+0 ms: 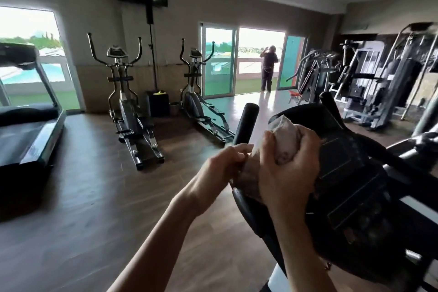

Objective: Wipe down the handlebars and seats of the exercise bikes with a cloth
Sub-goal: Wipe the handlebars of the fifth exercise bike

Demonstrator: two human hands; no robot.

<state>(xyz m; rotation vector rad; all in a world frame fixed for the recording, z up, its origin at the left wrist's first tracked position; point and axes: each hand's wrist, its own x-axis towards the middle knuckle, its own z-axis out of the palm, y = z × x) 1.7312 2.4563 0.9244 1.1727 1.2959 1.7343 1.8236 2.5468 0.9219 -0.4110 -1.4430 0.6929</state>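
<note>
A: Where's the cloth (pixel 285 138) right now?

B: Lower right of centre in the frame, bunched up pale in the right hand (pixel 288 168), fingers curled tight round it, held against the near edge of the bike's console (pixel 341 173). The left hand (pixel 225 163) pinches the loose tail of the same cloth, just beside the right

A: So is any wiping going on?

B: I'd say they're gathering or refolding the cloth at the handlebars rather than rubbing. The padded handlebar (pixel 245 123) sticks up just behind the hands, not touched by either

A: And next?

B: My guess: get a clean face of cloth outward, wrap it round that padded bar and run along its length, then do the far-side bar (pixel 328 102) in the right middle. The seat isn't in view, so it's probably yet to come

A: Anything else around?

B: Two cross-trainers (pixel 123 92) against the far wall at centre left, a treadmill (pixel 30 125) at the left edge, weight machines (pixel 379 83) at the right, and a person (pixel 267 66) standing in the open doorway, well apart from the bike
</note>
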